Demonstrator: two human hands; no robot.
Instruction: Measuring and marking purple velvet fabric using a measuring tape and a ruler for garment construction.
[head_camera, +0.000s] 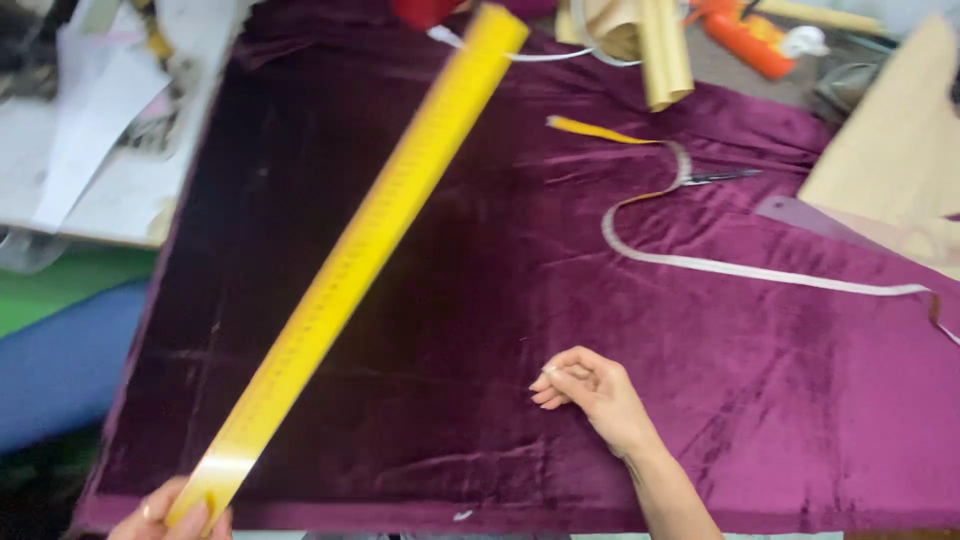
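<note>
Purple velvet fabric (700, 380) covers the worktable. Across it a long yellow ruler (350, 260) slants from bottom left to top centre, its lower end gripped by the left hand (165, 515). Lower centre, the right hand (590, 392) rests loosely curled, holding nothing, below a measuring tape (700, 262).

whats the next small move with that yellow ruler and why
Probably lower the yellow ruler flat onto the purple velvet. The left hand grips only its near end, and it looks blurred and raised above the cloth, while the right hand rests loosely curled on the fabric, free to steady it.
</note>
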